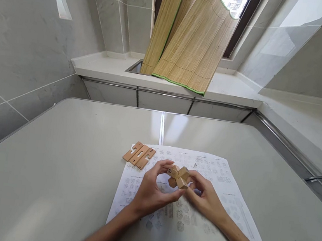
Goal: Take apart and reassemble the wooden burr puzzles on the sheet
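A wooden burr puzzle of interlocking light-wood pieces is held between both hands, above a printed sheet. My left hand curls around its left side, thumb under the front and fingers at the back. From the right, my right hand grips it with thumb and fingers; some of those fingertips are hidden behind the puzzle. A dark mark shows on one piece's end. Beyond my left hand lie flat wooden puzzle pieces, slotted and numbered, side by side on the sheet's upper left corner.
The large paper sheet, covered in small diagrams, lies on a glossy pale table with a centre seam. Behind it, a white ledge carries bamboo mats leaning against the window. Tiled walls and a metal rail flank the table.
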`<control>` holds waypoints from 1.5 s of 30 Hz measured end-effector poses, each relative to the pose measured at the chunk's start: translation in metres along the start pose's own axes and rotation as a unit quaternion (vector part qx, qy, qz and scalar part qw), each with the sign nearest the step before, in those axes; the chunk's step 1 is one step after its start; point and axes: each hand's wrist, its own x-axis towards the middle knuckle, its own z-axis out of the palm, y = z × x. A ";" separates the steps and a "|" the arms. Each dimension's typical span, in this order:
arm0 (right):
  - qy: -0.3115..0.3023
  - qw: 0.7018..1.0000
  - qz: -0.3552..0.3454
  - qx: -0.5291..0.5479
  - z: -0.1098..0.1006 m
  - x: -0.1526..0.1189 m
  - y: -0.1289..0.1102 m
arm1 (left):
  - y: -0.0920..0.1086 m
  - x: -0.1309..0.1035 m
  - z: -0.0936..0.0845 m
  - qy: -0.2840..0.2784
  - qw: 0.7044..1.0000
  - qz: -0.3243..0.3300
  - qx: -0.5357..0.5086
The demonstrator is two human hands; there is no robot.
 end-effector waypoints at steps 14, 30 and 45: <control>0.046 0.999 -0.021 -0.002 0.002 0.000 0.001 | 0.001 0.004 -0.003 -0.041 0.986 -0.113 -0.118; 0.063 0.975 -0.165 -0.138 -0.003 0.004 -0.001 | -0.006 0.009 -0.006 -0.018 0.969 -0.148 -0.196; 0.035 0.948 -0.119 -0.292 -0.003 0.007 0.022 | -0.004 0.009 -0.014 -0.015 0.984 -0.082 -0.160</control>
